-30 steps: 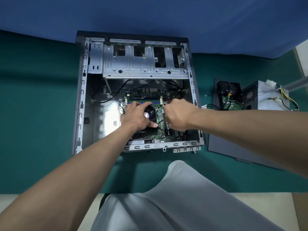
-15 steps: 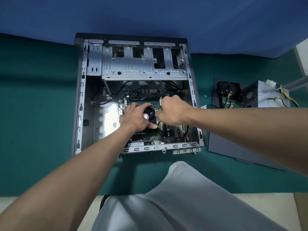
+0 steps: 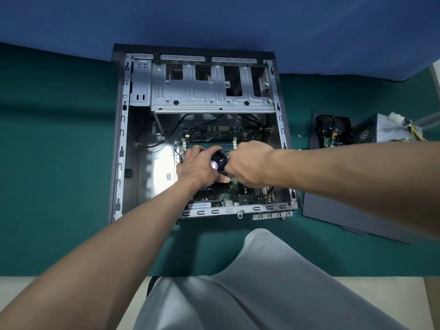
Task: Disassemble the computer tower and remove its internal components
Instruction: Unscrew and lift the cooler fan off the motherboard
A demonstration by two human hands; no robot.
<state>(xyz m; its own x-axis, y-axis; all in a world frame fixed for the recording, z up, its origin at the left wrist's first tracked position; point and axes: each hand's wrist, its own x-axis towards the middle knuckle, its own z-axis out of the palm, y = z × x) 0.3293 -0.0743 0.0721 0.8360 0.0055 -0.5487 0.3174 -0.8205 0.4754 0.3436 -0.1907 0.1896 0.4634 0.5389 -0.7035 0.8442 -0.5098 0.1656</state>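
The open computer case [image 3: 121, 139] lies flat on the green table, with the motherboard [image 3: 240, 198] still inside it. My left hand [image 3: 195, 167] grips the black CPU fan [image 3: 217, 160], fingers over its far edge and thumb at its near edge. My right hand [image 3: 250, 163] is curled against the fan's right side. It holds a thin dark tool [image 3: 223, 173], whose tip points left under the fan. Both hands hide most of the fan and its mount.
An empty metal drive cage [image 3: 209, 91] fills the far end of the case. To the right, a hard drive [image 3: 333, 132] and power supply [image 3: 376, 129] sit on the removed side panel [image 3: 345, 210]. Small screws [image 3: 301, 135] lie near the case. My knee [image 3: 262, 282] is below.
My right hand has shifted left from beside the fan to press against its right edge. My left hand has kept its grip on the fan.
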